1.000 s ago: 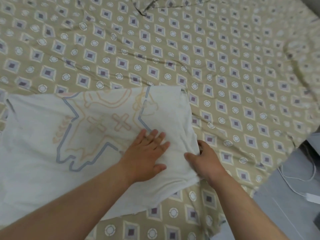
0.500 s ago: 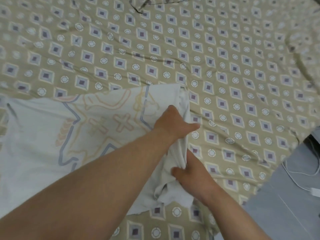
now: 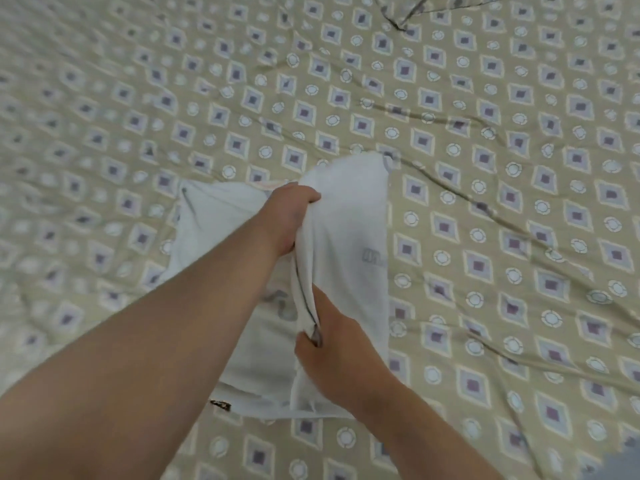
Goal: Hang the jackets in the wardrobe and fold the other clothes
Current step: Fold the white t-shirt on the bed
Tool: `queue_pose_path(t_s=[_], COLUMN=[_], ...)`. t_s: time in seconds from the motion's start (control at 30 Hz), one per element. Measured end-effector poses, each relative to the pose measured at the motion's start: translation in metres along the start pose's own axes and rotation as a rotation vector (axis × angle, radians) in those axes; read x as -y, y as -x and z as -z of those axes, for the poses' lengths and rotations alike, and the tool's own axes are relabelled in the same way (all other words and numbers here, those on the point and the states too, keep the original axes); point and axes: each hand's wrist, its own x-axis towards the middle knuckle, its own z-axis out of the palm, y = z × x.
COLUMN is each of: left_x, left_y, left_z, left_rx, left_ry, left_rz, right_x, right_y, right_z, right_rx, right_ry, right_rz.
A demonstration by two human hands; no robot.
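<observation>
Gripping raised edge of thin white cotton T-shirt [image 3: 349, 230], mid-bed on beige diamond-patterned bedsheet [image 3: 519, 168]: left hand [image 3: 289, 216] fingers curled round it at twelve o'clock, right hand [image 3: 334, 348] pinching at six. Hold taut; lay squarely toward nine.

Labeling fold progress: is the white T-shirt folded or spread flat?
Partly folded, mid-fold. The left hand and right hand grip a bunched edge of the white T-shirt, one part turned over the rest on the patterned bedsheet.
</observation>
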Motion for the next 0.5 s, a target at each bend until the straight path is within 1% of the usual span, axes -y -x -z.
queue_pose_path(t_s=[0.1, 0.17, 0.27, 0.33, 0.43, 0.5], left_x=[0.001, 0.005, 0.013, 0.016, 0.018, 0.022], left_y=[-0.006, -0.009, -0.012, -0.014, -0.012, -0.009], left_z=[0.054, 0.09, 0.135, 0.155, 0.176, 0.188], left_rx=[-0.035, -0.087, -0.146, -0.178, -0.201, -0.187], left_ry=[-0.013, -0.063, -0.112, -0.137, -0.107, -0.12], left_rz=[-0.042, -0.064, -0.046, -0.065, -0.134, -0.163], right_x=[0.024, 0.034, 0.046, 0.054, 0.064, 0.066], right_y=[-0.011, -0.02, -0.031, -0.037, -0.048, -0.051], right_z=[-0.04, -0.066, -0.104, -0.128, -0.153, -0.162], right_rx=[0.087, 0.104, 0.113, 0.129, 0.148, 0.214], right_ry=[0.023, 0.043, 0.061, 0.064, 0.096, 0.133], right_rz=[0.037, 0.048, -0.005, -0.012, -0.015, -0.04])
